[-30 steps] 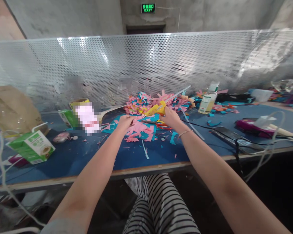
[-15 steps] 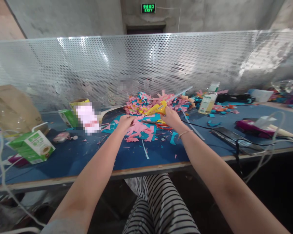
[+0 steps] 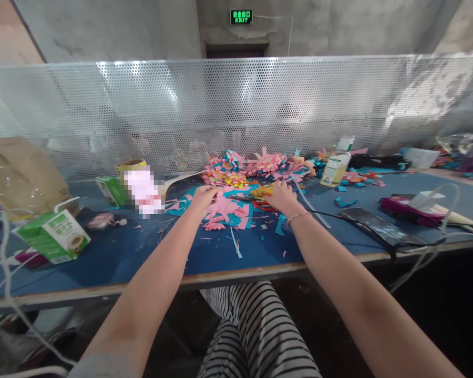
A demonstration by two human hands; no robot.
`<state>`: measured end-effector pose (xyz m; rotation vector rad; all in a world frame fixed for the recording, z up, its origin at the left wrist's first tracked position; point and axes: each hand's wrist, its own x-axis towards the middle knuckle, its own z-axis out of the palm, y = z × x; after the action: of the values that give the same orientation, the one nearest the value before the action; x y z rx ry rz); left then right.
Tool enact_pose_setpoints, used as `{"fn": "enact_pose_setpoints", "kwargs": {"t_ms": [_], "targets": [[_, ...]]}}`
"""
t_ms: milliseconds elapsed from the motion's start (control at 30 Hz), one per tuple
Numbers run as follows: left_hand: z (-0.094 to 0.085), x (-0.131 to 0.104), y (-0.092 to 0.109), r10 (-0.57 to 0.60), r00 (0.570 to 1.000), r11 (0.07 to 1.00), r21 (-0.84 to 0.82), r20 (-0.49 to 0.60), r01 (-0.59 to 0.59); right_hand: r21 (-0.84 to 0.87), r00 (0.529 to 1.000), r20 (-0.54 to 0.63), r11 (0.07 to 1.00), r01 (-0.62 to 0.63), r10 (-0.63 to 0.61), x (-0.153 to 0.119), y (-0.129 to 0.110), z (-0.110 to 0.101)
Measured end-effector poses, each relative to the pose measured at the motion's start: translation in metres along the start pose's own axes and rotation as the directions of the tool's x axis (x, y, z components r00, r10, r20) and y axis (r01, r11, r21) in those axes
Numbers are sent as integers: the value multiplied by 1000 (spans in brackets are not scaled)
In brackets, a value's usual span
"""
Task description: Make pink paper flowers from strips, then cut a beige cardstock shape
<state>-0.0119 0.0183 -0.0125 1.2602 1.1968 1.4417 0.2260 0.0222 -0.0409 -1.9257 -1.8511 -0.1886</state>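
My right hand (image 3: 281, 197) is closed round the yellow glue gun (image 3: 262, 191), low over the table at the right of the paper pieces. Its nozzle points left, near the scissors' dark blades (image 3: 238, 198). My left hand (image 3: 205, 198) is pinched at the left side of the pink paper pieces (image 3: 224, 209); what its fingertips hold is too small to make out. Blue paper lies under the pink pieces. Behind the hands sit pink, blue and yellow paper flowers (image 3: 224, 169).
At the left stand a green and white carton (image 3: 57, 236), a tape roll (image 3: 131, 164) and a paper bag (image 3: 31, 173). A clear bottle (image 3: 336, 165), a black phone (image 3: 374, 226) and cables lie to the right. A perforated metal screen (image 3: 236, 113) closes the back.
My right hand has lowered with the glue gun and moved slightly right, toward the scissors. My left hand has barely moved.
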Motion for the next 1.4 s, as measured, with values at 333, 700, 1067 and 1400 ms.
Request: {"fn": "enact_pose_setpoints", "kwargs": {"t_ms": [333,700,1067,1400], "targets": [[-2,2,-4,31,999,999,44,10,-32,268,843,246,869,415,-479,-16,-59,-6],[-2,1,-3,38,999,997,59,8,-38,332,777,162,775,537,-608,-14,-60,11],[-1,6,-7,15,1000,1000,25,-24,-15,443,811,181,782,438,-556,-15,-57,3],[-2,6,-8,21,1000,998,52,13,-22,425,704,195,706,567,-683,-15,-55,-5]]}}
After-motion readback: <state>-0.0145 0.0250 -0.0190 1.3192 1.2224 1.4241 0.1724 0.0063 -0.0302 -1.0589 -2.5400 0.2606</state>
